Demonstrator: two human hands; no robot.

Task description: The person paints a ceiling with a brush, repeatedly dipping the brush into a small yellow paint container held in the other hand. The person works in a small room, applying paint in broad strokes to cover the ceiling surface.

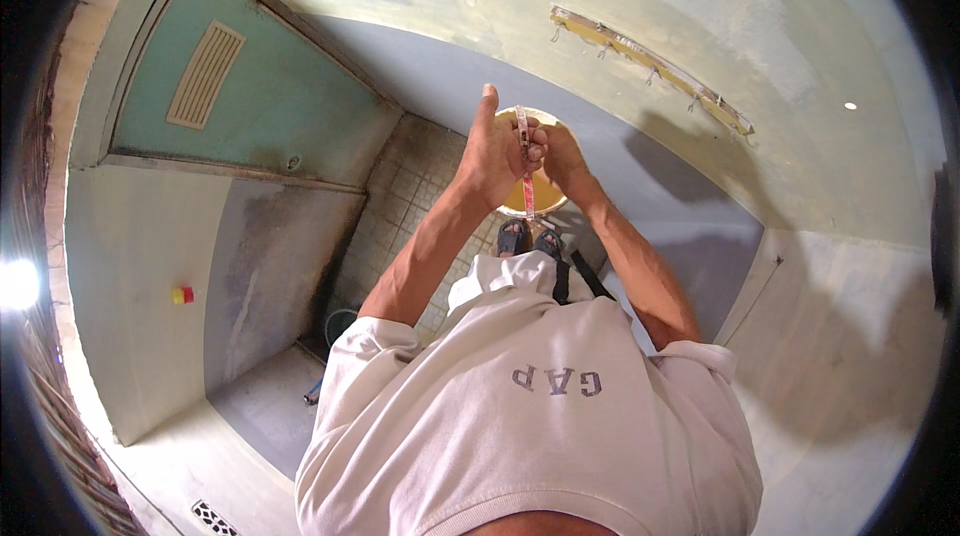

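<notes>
My two hands meet in front of me, above a round bucket [549,198] with a pale rim and a yellow inside. Between them runs a narrow red-and-white strip [529,198], its lower end hanging over the bucket's near side. My left hand [490,156] has its thumb stretched upward, while its fingers curl around the strip. Close against those fingertips is my right hand [566,158], closed, with its back showing. Its fingers are mostly hidden, so what it grips does not show.
My feet in dark sandals [514,238] stand just behind the bucket on a tiled floor [400,186]. A green door [260,76] is at the left. On the wall ahead hangs a hook rail [650,66]. A dark green container [341,324] sits low at the left.
</notes>
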